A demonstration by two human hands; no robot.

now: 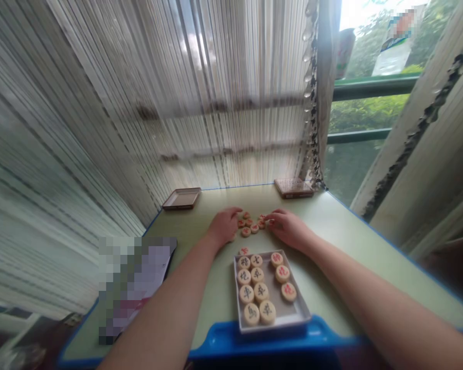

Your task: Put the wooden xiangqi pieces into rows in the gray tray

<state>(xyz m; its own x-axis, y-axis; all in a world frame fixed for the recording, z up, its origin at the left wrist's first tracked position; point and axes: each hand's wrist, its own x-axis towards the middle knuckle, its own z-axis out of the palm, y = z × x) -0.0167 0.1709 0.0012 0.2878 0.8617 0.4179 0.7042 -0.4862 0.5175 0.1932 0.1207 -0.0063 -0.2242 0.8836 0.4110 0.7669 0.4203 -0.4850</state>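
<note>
A loose cluster of round wooden xiangqi pieces with red characters [246, 232] lies on the table between my hands. My left hand [223, 226] rests at the cluster's left side, its index finger stretched out and the other fingers partly hidden. From the right, my right hand [287, 226] reaches in with fingers apart, the tips at or touching the rightmost pieces [261, 224]. Nearer to me sits an open shallow box [289, 314]. Inside it, black-character pieces [261, 292] fill two columns on the left, and three red-character pieces [282, 273] line the right. One red piece [244, 251] lies just beyond its far edge.
An empty box lid or tray [182, 198] is at the far left of the table [332, 257]. A flat closed box [294, 188] lies at the far right. A dark-edged phone or tablet, partly blurred out [146, 277], is left of my forearm. String curtains [231, 92] hang behind.
</note>
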